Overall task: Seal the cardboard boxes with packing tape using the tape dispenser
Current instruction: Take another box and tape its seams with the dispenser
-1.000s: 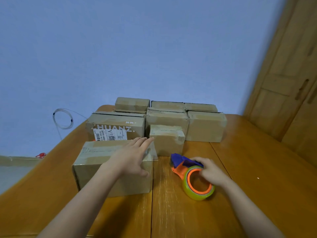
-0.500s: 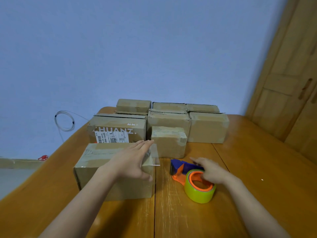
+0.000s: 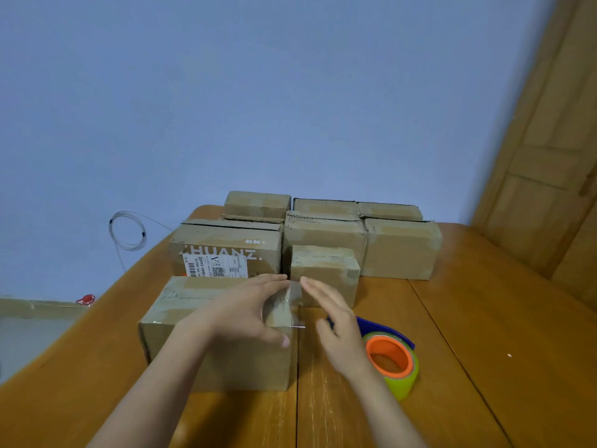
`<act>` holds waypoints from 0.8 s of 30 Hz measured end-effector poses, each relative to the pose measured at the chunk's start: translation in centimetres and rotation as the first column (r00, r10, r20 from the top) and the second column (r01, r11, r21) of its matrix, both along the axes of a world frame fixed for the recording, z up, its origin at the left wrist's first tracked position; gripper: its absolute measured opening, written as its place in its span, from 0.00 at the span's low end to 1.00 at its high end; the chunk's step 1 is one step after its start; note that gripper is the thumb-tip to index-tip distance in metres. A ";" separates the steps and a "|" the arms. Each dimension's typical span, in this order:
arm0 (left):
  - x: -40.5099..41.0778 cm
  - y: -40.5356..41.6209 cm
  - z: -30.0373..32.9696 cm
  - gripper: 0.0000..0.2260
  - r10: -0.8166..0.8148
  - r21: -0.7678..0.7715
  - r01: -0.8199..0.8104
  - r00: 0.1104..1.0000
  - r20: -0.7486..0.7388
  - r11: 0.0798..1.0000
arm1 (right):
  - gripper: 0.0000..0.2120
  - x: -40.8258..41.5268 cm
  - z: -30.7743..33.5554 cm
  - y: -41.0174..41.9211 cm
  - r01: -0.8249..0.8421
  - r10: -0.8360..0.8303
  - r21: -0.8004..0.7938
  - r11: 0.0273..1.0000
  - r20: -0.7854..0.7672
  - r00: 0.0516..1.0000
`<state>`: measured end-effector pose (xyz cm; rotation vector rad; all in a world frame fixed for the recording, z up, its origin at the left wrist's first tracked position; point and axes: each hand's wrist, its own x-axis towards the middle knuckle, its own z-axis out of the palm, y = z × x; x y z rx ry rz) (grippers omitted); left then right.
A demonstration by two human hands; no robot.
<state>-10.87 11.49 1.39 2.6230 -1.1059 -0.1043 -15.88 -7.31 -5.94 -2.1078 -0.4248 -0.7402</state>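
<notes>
My left hand [image 3: 245, 313] lies flat on the near box [image 3: 219, 337], fingers straight over its right top edge. A loose tape end [image 3: 289, 300] overhangs there, between both hands. My right hand [image 3: 339, 331], open and empty, is nearest; the dispenser [image 3: 392, 360] sits on the surface [image 3: 484, 367] just right of it.

We are seeing the right hand [image 3: 339, 331] off the tape dispenser [image 3: 392, 357], which it was gripping a second ago; it is now hovering with straight fingers just beside the right end of the nearest box [image 3: 223, 334], next to the loose flap of clear tape [image 3: 284, 305]. The left hand [image 3: 248, 312] is lying further along the box top, toward that end.
</notes>
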 end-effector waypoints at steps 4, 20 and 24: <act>0.2 0.4 -0.1 0.45 -0.015 -0.024 0.014 1.000 -0.010 1.000 | 0.34 0.7 -2.3 0.8 0.039 -0.036 -0.035 0.999 0.074 0.997; 0.2 0.4 -0.3 0.48 -0.002 -0.051 -0.001 0.998 -0.056 0.999 | 0.33 0.8 -5.3 2.5 -0.101 0.113 0.117 0.988 -0.100 0.988; -0.2 0.5 0.1 0.48 0.036 -0.182 -0.071 0.981 -0.189 0.981 | 0.25 1.0 -4.6 2.2 0.046 -0.048 0.250 0.967 0.002 0.999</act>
